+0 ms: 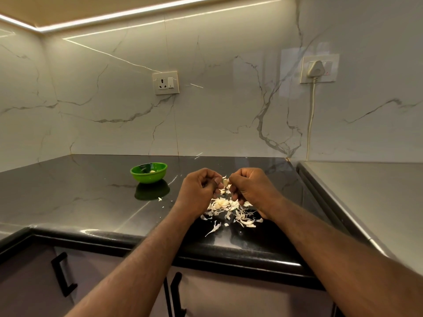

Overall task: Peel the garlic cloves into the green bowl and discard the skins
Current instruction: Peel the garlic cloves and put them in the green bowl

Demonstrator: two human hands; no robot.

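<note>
Over the skins (231, 209), mid-peel.
My left hand (200, 187) and right hand (251, 186) both pinch one clove (225, 181); next, strip it clean and drop it in the bowl (148, 176).

White veined marble wall (229, 99), glossy black countertop (80, 193), under-cabinet strip light (137, 12)

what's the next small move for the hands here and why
Probably pull the last skin off the garlic clove pinched between the left hand and right hand; papery bits seem attached. It is over the pile of skins, with the green bowl apart to the left.
</note>
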